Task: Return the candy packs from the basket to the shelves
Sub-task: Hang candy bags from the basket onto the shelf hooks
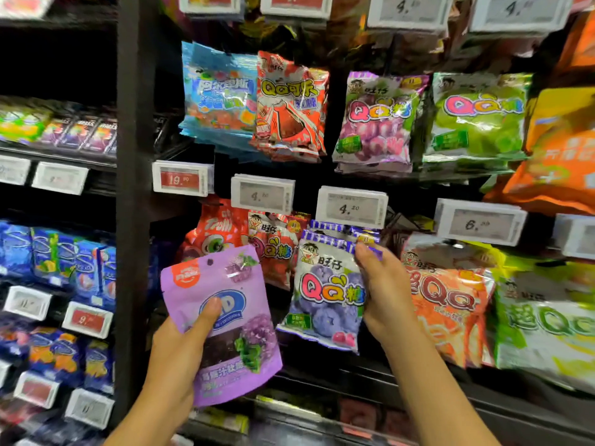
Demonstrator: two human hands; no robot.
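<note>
lilac grape pouch [225,320], blue-and-white blueberry pack [325,304], red price tag [180,180]

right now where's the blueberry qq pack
Head view, lower centre: the blueberry QQ pack hangs below the 4.20 price tag, gripped by the right hand.

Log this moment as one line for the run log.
left hand: holds purple grape candy pouch | right hand: grips hanging blueberry QQ candy pack | stage: rehanging at peg

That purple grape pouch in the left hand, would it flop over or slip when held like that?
Probably fairly stiff: the purple grape pouch stands up flat above the left hand, gripped only at its lower edge. Its glossy film looks slippery, so the thumb pressing its front likely matters. It seems light.
</note>
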